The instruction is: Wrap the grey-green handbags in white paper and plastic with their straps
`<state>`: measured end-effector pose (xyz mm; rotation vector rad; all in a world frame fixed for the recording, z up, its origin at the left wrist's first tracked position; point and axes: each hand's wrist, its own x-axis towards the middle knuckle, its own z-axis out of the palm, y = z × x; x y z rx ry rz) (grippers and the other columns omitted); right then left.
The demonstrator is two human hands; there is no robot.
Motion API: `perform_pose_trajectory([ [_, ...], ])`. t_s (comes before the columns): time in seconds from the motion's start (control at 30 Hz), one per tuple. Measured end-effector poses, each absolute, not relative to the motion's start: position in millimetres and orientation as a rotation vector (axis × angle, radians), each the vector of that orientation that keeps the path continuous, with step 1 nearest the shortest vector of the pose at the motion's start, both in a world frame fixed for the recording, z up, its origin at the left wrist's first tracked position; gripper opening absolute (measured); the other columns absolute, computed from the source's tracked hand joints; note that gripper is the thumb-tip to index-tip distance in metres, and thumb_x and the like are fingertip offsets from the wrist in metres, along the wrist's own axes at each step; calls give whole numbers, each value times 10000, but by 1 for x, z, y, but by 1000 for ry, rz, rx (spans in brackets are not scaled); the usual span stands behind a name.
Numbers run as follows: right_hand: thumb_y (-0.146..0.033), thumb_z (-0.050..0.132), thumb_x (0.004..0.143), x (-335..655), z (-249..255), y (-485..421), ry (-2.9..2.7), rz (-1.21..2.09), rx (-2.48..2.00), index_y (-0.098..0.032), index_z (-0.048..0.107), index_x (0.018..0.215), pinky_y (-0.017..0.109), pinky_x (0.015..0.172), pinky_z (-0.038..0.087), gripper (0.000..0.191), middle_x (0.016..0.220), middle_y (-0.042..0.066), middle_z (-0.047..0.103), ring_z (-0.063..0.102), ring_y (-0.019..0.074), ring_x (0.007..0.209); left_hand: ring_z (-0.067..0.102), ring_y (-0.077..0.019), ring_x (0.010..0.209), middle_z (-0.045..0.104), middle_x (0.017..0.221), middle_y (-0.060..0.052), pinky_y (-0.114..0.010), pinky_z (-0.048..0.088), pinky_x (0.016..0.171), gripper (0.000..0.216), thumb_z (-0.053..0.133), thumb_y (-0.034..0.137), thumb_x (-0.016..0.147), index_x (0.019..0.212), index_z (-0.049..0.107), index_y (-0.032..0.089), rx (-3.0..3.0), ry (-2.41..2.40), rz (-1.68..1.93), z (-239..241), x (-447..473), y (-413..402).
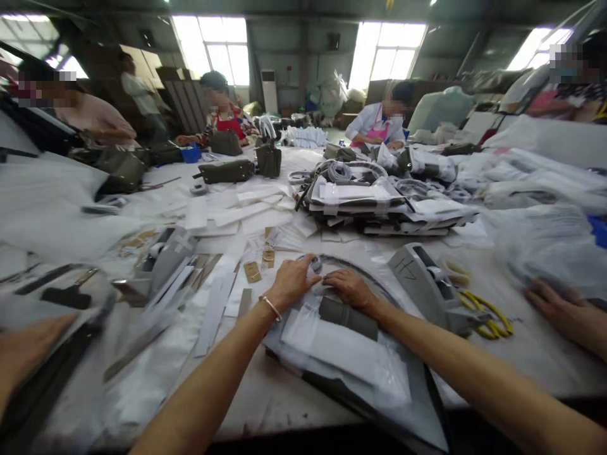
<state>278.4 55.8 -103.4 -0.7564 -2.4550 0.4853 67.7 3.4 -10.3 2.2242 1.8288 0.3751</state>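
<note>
near-left corner of the surface (256, 398): a co-worker's hand (23, 344), blurred, not yours. next comes a gray tape dispenser (165, 256) and loose white strips (213, 309).

middle of the surface, toward the near edge: your left hand (291, 281), grip curled over a small round piece (316, 264). can't tell if it's clamped on it or just resting. your right hand (351, 287) sits just beside it, grip apart and flat, fingers laid on the white wrap (332, 344). the gray roll (348, 318) lies on that wrap, right under your right wrist.

judgement: the wrap is thin, light and slippery and will crease, so hold it by an edge. the roll looks soft and light, so take it round the middle.

further right: a second tape dispenser (429, 287), yellow scissors (488, 316), then another person's hand (564, 309) near the right edge.

hidden: your fingertips cover most of the round piece. the dark thing under the wrap is cut off at the near edge. the left side is motion-blurred.
</note>
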Motion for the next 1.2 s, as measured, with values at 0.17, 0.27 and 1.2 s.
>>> perform_pose_trajectory([
  [0.17, -445, 404, 995, 280, -65, 37, -2094, 651, -966, -195, 658, 922, 320, 685, 551, 363, 792, 47, 718, 686, 187, 683, 669, -290, 1031, 726, 1060, -93, -369, 441, 944, 507, 633, 367, 866, 1335, 499, 224, 2212, 1953, 357, -18, 61, -41],
  [0.27, -531, 481, 957, 270, -22, 33, -1855, 761, -976, -194, 637, 852, 263, 549, 499, 386, 719, 27, 692, 639, 157, 556, 668, -324, 1033, 727, 1043, -129, -416, 425, 969, 505, 632, 347, 864, 1326, 512, 184, 2236, 1977, 335, -18, 64, -68],
  [1.2, -224, 693, 829, 263, -28, 19, -2553, 561, -1224, -164, 713, 1137, 356, 958, 486, 314, 1140, 109, 720, 663, 276, 1060, 623, -198, 937, 690, 971, -73, -329, 476, 923, 201, 506, 257, 899, 945, 675, 158, 1708, 1641, 1140, -50, 43, -33],
])
